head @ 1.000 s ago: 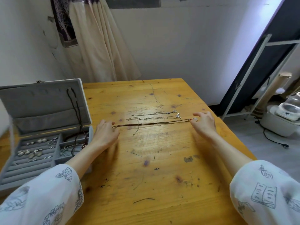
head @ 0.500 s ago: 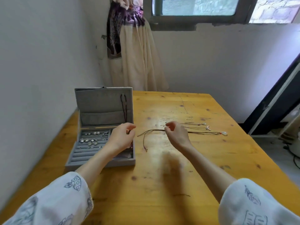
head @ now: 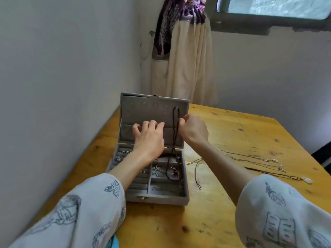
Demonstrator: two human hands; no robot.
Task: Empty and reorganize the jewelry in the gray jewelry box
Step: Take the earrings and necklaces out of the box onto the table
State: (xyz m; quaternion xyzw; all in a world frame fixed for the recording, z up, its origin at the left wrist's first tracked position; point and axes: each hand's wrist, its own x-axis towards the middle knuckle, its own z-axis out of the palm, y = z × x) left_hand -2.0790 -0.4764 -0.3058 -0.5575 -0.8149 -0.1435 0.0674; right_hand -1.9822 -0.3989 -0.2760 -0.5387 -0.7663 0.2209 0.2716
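The gray jewelry box (head: 166, 198) stands open at the table's left edge, its lid (head: 143, 111) upright. A dark cord necklace (head: 176, 133) hangs from a hook in the lid down into the right compartment. My right hand (head: 194, 129) pinches that cord near the lid's right side. My left hand (head: 149, 138) rests with spread fingers against the lid's inner pocket. Small silver rings (head: 123, 152) sit in the ring rolls at left. Several thin necklaces (head: 259, 161) lie stretched on the table to the right of the box.
The wooden table (head: 223, 212) meets a white wall on the left. A cream and purple curtain (head: 180, 56) hangs behind the box under a window. A loose brown cord (head: 197, 169) lies just right of the box.
Both hands left the necklaces laid on the table and moved left to the box lid. My right hand took hold of the hanging dark cord; the view swung left.
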